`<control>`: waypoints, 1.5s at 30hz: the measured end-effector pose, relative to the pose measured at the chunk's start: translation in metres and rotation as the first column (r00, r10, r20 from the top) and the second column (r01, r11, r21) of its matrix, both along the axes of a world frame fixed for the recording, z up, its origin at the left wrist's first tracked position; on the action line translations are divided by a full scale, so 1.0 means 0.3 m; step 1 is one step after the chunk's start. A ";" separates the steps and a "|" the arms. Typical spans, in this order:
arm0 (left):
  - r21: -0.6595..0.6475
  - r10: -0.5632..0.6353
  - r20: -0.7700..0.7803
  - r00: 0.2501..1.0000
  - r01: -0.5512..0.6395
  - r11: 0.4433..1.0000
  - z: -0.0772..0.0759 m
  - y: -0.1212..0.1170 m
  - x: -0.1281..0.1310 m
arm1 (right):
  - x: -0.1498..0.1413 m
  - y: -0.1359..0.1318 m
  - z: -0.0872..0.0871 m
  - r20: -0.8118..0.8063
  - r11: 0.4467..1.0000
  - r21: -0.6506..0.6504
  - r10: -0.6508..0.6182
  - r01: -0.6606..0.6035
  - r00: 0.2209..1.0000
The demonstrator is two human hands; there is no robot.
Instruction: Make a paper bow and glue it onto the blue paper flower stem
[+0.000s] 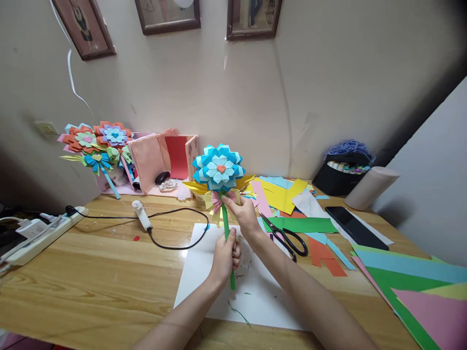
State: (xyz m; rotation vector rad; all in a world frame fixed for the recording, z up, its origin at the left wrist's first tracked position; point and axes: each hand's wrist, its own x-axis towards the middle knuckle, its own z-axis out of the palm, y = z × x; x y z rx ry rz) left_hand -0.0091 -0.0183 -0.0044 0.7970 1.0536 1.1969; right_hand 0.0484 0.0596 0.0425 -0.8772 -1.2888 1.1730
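Left hand (pixel 223 256): fingers clamped round green paper stem (pixel 225 222), low down; firm grip here should steady it. Layered blue paper flower (pixel 207 167) upright over white paper sheet (pixel 195 277) on tabletop (pixel 120 277). Right hand (pixel 243 212): fingers closed on stem top, beside pink-and-yellow paper bow (pixel 216 203); light pressure best, folds likely crush.

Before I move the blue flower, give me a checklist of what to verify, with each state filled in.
1. Left grip closed round the green stem: ok.
2. Right grip at the upper stem, under the blue flower: ok.
3. Pink-and-yellow bow firmly fixed: cannot tell, partly covered.
4. Scissors well away from the right forearm: not ok, close beside it.
5. Black cord off the white sheet: not ok, its loop overlaps the edge.
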 end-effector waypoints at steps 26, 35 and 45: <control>0.093 -0.058 0.087 0.994 0.050 0.994 0.010 -0.004 -0.009 | 0.055 0.011 0.058 0.101 0.969 -0.082 0.240 -0.233 0.965; 0.107 -0.080 0.053 0.995 0.074 0.992 0.002 -0.013 0.000 | 0.034 0.009 0.038 -0.084 0.974 -0.082 0.206 -0.213 0.975; 0.097 -0.072 0.034 0.997 0.069 0.993 -0.006 0.000 -0.005 | 0.034 0.027 0.019 -0.127 0.968 -0.075 0.230 -0.240 0.965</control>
